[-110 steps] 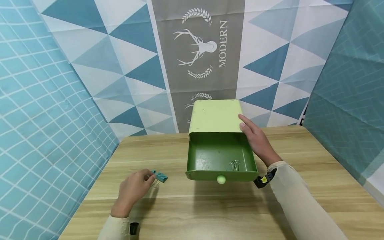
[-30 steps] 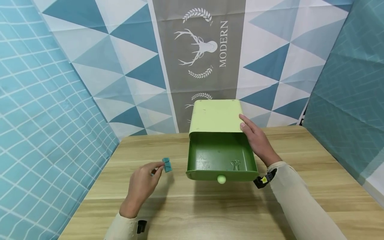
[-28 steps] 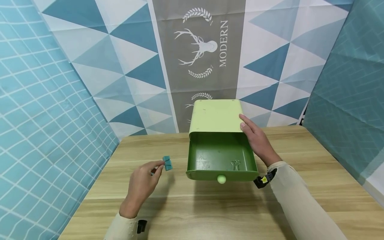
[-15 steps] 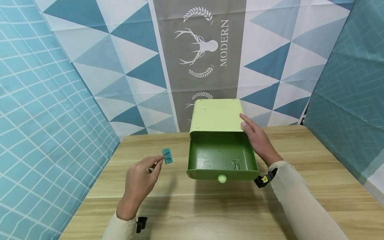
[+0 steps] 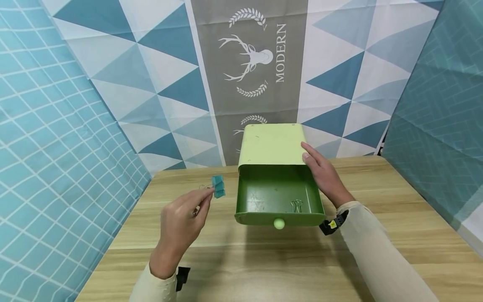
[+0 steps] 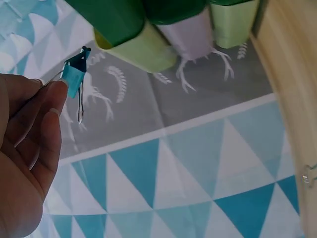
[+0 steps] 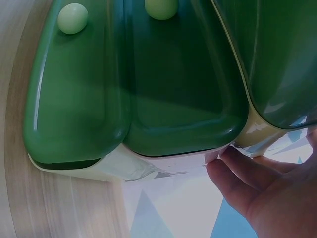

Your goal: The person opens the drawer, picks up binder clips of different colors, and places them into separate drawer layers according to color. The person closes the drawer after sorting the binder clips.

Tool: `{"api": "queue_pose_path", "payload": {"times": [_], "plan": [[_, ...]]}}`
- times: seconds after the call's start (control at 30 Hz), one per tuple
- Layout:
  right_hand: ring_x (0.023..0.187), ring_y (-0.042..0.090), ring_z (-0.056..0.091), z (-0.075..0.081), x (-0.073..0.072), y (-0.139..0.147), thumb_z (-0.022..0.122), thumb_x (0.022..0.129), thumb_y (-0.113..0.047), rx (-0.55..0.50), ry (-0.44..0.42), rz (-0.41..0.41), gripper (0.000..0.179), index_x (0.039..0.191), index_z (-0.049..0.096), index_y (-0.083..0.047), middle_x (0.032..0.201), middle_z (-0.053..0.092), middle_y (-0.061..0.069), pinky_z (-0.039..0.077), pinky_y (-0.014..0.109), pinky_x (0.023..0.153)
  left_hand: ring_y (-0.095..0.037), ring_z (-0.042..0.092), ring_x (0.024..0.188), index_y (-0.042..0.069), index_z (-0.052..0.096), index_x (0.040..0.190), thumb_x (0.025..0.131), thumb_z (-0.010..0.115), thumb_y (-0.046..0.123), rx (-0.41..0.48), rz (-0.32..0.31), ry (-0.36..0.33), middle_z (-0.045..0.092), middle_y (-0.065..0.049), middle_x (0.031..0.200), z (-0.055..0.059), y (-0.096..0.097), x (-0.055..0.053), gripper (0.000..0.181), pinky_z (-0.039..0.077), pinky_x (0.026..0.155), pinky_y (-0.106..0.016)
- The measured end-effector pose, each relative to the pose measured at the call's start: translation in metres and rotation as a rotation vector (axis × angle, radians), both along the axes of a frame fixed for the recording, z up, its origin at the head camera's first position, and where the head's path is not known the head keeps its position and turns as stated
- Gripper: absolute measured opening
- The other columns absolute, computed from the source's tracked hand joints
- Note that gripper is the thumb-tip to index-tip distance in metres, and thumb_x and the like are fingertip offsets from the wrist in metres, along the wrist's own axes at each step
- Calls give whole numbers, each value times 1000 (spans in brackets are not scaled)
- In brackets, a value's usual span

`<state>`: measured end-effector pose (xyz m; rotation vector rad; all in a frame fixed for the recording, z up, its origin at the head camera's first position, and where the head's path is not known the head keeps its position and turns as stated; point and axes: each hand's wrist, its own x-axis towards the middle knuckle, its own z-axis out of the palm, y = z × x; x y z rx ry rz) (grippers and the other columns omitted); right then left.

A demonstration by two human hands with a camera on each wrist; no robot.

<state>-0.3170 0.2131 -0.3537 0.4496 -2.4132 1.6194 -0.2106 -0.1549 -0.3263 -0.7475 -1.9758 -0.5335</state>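
Between thumb and fingertips my left hand [image 5: 183, 218] pinches a teal binder clip [image 5: 218, 187] by its wire handle, left of the open drawer. In the left wrist view the binder clip [image 6: 74, 77] hangs with its other silver handle pointing down. My right hand [image 5: 326, 178] rests its fairly straight fingers against the right side of the light-green drawer unit [image 5: 272, 144]. The right wrist view shows the fingertips [image 7: 215, 168] touching the casing. The unit's top drawer [image 5: 279, 219] is pulled out, and wire clip handles [image 5: 297, 205] show inside it at the front right.
Closed lower drawers [image 7: 74, 99] with round knobs are stacked under the open one. The unit stands on a wooden table [image 5: 151, 235] before a patterned cloth backdrop [image 5: 170, 84]. Another wire clip handle [image 6: 308, 174] shows over the wood.
My left hand has taken hold of the binder clip on the table, lifted it, and carried it forward and right towards the drawer. The right hand and the drawer unit have stayed put.
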Motion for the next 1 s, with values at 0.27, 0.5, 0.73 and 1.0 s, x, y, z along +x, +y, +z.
{"api": "queue_pose_path", "payload": {"times": [0.27, 0.5, 0.73, 1.0], "plan": [[151, 26, 16, 1, 1, -1, 38, 105, -55, -2, -3, -1, 57, 158, 29, -36, 164, 21, -5, 18, 63, 114, -14, 68, 63, 3, 79, 102, 90, 70, 2, 75, -120, -22, 76, -6, 89, 17, 20, 3, 15, 54, 51, -25], [151, 26, 16, 1, 2, -2, 38, 105, -54, 2, -1, -4, 58, 159, 29, -34, 164, 21, -4, 17, 63, 115, -13, 69, 68, 3, 79, 104, 88, 73, -1, 93, -177, -92, 76, -6, 92, 18, 40, -2, 17, 54, 53, -23], [151, 26, 16, 2, 2, 0, 38, 105, -54, -7, 4, -2, 57, 158, 28, -36, 164, 21, -5, 17, 63, 114, -2, 61, 64, 10, 79, 105, 93, 72, 7, 80, -185, -228, 76, 0, 94, 21, 67, -12, 14, 51, 55, -20], [151, 25, 16, 1, 3, -1, 38, 106, -53, -17, 2, 9, 58, 159, 29, -32, 164, 22, -5, 18, 61, 115, -4, 46, 51, 14, 80, 105, 97, 69, 16, 86, -167, -540, 63, 12, 68, 31, 92, -20, 14, 36, 49, -26]]}}
